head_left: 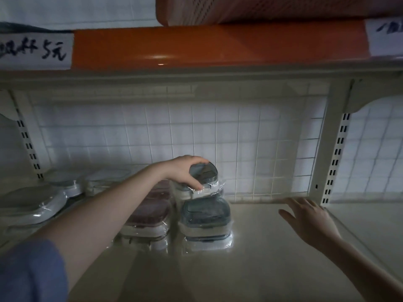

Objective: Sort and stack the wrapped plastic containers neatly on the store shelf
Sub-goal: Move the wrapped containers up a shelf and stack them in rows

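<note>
My left hand [185, 171] grips a wrapped grey-lidded container [206, 174] that tops the back stack near the wire grid. In front of it stands a stack of wrapped grey-lidded containers [206, 216]. To its left stands a stack with dark red lids [148, 214]. My right hand [309, 216] hovers open over the bare shelf board [250, 269], fingers spread, holding nothing.
More wrapped containers lie at the left: one at the front left [30, 205] and two further back [65, 182]. A white wire grid [218, 138] backs the shelf. An upright post [335, 149] stands at the right. An orange shelf edge [218, 44] with paper price labels hangs overhead.
</note>
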The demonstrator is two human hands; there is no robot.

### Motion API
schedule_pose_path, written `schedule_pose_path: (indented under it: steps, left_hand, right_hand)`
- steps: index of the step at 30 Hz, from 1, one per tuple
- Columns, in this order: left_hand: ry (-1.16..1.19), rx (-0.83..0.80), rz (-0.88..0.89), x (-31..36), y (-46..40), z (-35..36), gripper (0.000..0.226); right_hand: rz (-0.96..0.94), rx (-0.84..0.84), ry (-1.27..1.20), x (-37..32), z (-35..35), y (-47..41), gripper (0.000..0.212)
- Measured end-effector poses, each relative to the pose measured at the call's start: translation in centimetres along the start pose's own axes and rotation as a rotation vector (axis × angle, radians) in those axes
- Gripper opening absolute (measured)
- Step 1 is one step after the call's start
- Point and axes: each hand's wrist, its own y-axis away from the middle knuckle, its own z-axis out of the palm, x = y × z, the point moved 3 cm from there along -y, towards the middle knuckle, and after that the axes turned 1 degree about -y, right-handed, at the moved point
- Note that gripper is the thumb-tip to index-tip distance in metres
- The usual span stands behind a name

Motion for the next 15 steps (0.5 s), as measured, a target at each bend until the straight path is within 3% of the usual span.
schedule_pose_path:
  steps: [10, 15]
  left_hand:
    - [-0.058, -0.221, 0.016, -1.6, -4.0, 1.6, 0.076]
    - [-0.095, -0.174, 0.082, -2.1, -4.9, 2.3, 0.064]
  right_hand:
    - [0.036, -0.036, -0.020, 0.8, 2.6, -0.6, 0.044]
    - [0.076, -0.052, 0.000, 1.4, 2.9, -0.6, 0.045]
